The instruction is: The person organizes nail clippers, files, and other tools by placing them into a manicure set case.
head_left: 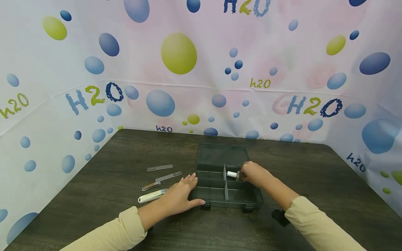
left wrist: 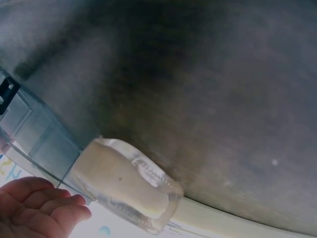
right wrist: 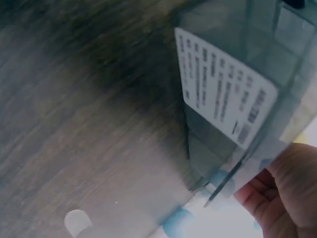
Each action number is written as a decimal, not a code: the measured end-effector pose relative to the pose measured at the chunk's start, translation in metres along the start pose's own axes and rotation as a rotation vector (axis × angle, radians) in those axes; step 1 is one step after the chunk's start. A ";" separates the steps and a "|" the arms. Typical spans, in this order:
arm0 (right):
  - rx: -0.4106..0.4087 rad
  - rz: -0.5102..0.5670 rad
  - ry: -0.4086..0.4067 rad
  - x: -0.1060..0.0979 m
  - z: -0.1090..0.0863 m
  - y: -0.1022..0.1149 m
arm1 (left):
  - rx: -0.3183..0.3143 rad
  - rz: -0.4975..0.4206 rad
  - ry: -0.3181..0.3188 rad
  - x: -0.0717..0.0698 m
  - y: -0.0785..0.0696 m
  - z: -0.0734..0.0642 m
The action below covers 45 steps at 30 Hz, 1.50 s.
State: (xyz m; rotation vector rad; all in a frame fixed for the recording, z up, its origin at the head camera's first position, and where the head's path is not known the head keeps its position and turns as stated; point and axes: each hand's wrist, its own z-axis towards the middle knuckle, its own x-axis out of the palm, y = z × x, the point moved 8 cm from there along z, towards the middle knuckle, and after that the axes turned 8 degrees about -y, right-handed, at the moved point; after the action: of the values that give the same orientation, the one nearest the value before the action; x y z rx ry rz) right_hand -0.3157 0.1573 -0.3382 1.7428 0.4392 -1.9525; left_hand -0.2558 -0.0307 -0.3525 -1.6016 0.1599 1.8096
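A dark see-through compartment box stands on the table with its lid raised at the back. My left hand rests at the box's left side, fingers straight and thumb at the front edge. With my right hand I hold a small clear bottle with a white cap, lying sideways over the back right compartment. The right wrist view shows my right hand beside the box's outer wall and its white label; the bottle is hidden there.
Left of the box lie a cream-coloured tool, a slim metal tool and two clear strips. A dark object shows below my right wrist. Pale dividers split the box. A printed curtain hangs behind the table.
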 end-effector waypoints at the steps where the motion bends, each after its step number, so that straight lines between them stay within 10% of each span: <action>1: -0.005 0.007 -0.012 -0.001 -0.001 0.000 | 0.000 0.000 0.001 0.000 0.000 0.000; 12: -0.001 0.226 -0.334 -0.037 -0.022 -0.012 | -0.010 -0.002 0.008 0.002 0.001 0.000; 26: 0.120 0.227 -0.598 -0.061 -0.070 -0.034 | -0.003 0.000 -0.005 0.002 0.001 0.000; 45: 0.281 0.240 -0.454 -0.024 -0.126 -0.082 | -0.012 -0.009 0.001 0.001 0.001 0.000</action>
State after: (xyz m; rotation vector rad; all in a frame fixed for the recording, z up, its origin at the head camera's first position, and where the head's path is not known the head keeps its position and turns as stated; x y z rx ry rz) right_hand -0.2543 0.2967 -0.3377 1.3601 -0.2018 -2.2166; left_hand -0.2559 -0.0314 -0.3535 -1.6095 0.1421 1.8066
